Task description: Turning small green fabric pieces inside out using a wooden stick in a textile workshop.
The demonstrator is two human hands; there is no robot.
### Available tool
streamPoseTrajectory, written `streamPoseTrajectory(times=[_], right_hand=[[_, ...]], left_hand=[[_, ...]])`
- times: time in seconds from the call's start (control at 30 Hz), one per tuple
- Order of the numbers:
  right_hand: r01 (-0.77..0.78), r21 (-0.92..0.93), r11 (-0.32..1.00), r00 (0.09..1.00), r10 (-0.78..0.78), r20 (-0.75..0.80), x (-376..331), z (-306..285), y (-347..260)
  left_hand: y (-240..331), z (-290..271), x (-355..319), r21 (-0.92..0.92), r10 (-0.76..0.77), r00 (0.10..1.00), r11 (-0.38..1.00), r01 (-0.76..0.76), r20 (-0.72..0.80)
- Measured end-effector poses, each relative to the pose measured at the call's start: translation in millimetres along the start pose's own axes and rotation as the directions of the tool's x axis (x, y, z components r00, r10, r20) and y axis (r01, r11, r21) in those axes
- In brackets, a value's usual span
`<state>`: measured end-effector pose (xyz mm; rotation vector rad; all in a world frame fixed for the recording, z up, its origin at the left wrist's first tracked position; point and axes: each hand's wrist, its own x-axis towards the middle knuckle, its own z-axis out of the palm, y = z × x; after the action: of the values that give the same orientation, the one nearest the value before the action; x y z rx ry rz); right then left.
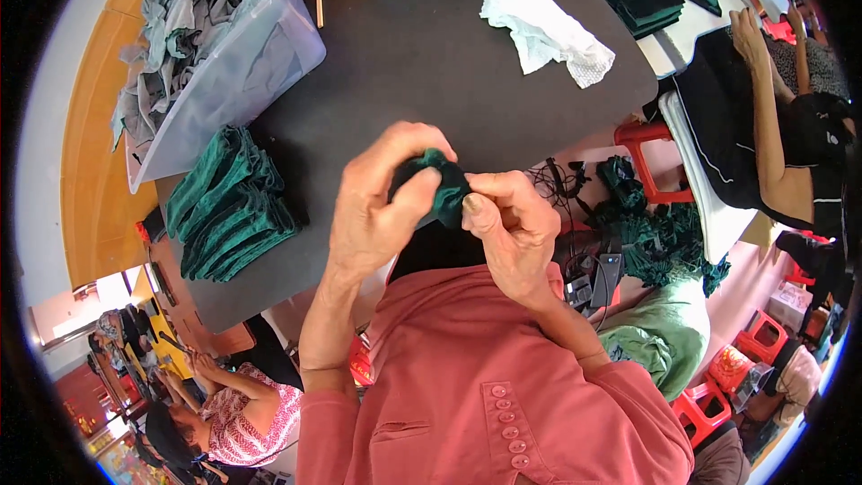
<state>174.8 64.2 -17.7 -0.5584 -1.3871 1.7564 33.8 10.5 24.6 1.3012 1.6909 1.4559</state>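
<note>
Bright, busy workroom all around, curved by the lens, with other people at their own work. Across the upper middle, broad dark tabletop (395, 63), smooth and matte, round-cornered toward two o'clock. At six o'clock, salmon-red shirt (431, 368), softly creased, with small round buttons down a stitched placket. At ten o'clock, translucent plastic bin (260, 72), heaped with limp, wrinkled grey-green fabric pieces (193, 18). Toward half past two, co-worker in black (718, 108), near a red plastic stool (642, 133); at half past seven, another person in a pink-and-white patterned top (251, 431). At three o'clock, below table height, tangled heap of dark green cloth (664, 233). At nine o'clock, on the tabletop, folded stack of green velvet (229, 207), plush, in rippled, glossy layers. At one o'clock, crumpled white cloth (543, 27), thin, with a bumpy end.

Close to the centre, left hand (377, 198), forefinger arched over the far side of the work, thumb bent onto its near face, only cloth between. Opposite, right hand (516, 224), thumb and forefinger pinched nearly together on the three o'clock rim, other fingers curled. Smallest, between both: dark green velvety piece (449, 202), gathered into a soft, rounded, puckered bunch, raised before the shirt. Grip of the fingertips behind it hidden, impossible to tell.
</note>
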Motion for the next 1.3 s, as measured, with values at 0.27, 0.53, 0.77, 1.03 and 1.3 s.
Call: streamPoseTrajectory(times=[0.27,0.53,0.77,1.03,1.3], right_hand=[[0.256,-0.330,0.909,0.959,-0.280,-0.029,-0.1,-5.4,-1.5],[0.304,-0.388,0.870,0.945,-0.328,0.006,5.2,-7.7,-0.7],[0.259,-0.374,0.890,0.963,-0.267,0.033,0.5,-8.8,-2.3],[-0.185,0.226,0.956,0.983,0.184,0.028,-1.2,-8.7,-1.3],[0.179,-0.272,0.946,0.981,-0.191,-0.018,3.5,-12.3,6.2]], left_hand=[[-8.6,12.1,-6.7,-0.020,-0.166,0.986,0.986,0.166,-0.011],[0.7,21.2,-4.5,0.135,-0.077,0.989,0.986,0.095,-0.129],[-22.3,18.9,-1.9,0.146,0.102,0.988,0.986,-0.084,-0.118],[-22.8,31.0,2.0,0.134,0.124,0.981,0.985,-0.105,-0.148],[-20.6,34.2,0.4,0.023,0.029,0.985,0.999,-0.025,-0.171]])
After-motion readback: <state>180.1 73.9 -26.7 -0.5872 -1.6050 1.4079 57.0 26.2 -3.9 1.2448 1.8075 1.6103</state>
